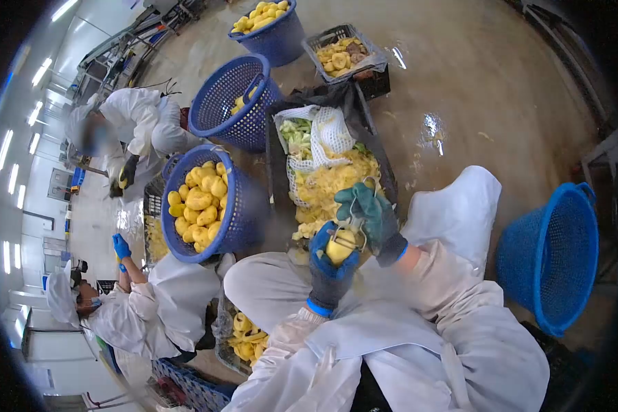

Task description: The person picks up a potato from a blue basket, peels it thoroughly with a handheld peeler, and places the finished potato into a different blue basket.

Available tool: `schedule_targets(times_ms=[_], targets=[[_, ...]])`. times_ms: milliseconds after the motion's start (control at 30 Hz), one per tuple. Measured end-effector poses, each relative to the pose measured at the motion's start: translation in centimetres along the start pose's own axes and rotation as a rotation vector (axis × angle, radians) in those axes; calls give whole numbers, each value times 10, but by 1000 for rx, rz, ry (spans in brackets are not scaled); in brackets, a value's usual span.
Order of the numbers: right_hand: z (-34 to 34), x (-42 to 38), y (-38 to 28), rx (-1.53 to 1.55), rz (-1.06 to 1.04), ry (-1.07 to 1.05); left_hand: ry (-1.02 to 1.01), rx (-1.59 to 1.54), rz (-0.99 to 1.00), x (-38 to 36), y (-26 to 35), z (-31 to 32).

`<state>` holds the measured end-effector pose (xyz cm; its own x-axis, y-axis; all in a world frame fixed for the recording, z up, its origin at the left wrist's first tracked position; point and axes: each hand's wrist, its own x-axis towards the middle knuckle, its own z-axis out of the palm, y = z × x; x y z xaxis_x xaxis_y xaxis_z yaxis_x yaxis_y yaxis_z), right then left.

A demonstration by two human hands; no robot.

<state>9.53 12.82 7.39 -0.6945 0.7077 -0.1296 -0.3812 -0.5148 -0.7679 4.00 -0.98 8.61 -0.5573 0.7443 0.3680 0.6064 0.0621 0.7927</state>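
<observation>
Holds a yellow potato [340, 248] in the left hand [332, 273], just below the middle of the frame, with blue-gloved fingers curled snugly round its sides. Grips in the right hand [372, 213], slightly above and to the right, what looks like a metal peeler [362, 237], too small and blurred to be sure of, with green-gloved fingers bent well in and the wire part close against the potato. Sits in white clothes, facing a dark crate [276, 161] at upper centre, strewn with yellow peelings [340, 185], white foam netting [331, 134] and green scraps [296, 137]. Has a blue basket [244, 213] piled with potatoes left of centre, 2 more baskets [213, 106] holding potatoes above it, and a bright blue tub [546, 257] at far right. Works near 2 other people [154, 302] in white, at upper left and lower left.
</observation>
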Motion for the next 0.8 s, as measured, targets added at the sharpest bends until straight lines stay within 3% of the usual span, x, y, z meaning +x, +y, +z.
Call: schedule_targets(times_ms=[100, 267, 367, 400, 467, 500, 533, 600, 667, 700, 800], targets=[[-28, 18, 18, 379, 24, 91, -25, 122, 103, 4, -3, -9], [6, 0, -8, 82, 188, 57, 37, 219, 313, 8, -9, -13], [-46, 28, 37, 412, 94, 100, 23, 286, 329, 15, -10, -19], [-32, 18, 23, 515, 116, 91, 22, 296, 347, 17, -9, -22], [-4, 2, 3, 231, 119, 65, 12, 338, 319, 9, -14, -20], [3, 3, -3, 92, 104, 43, 66, 163, 170, 7, -14, -14], [-32, 27, 39, 84, -32, 91, 118, -12, 25, 5, -11, -3], [-55, 33, 28, 195, -19, 186, 142, -263, -239, 13, 2, -6], [-43, 25, 9, 182, -13, 245, 130, -937, -586, 13, 1, -12], [-37, 22, 10, 156, -35, 178, 118, -1283, -747, 15, 1, -12], [-16, 5, 21, 149, -75, 22, 163, -1466, -920, 15, -3, -8]])
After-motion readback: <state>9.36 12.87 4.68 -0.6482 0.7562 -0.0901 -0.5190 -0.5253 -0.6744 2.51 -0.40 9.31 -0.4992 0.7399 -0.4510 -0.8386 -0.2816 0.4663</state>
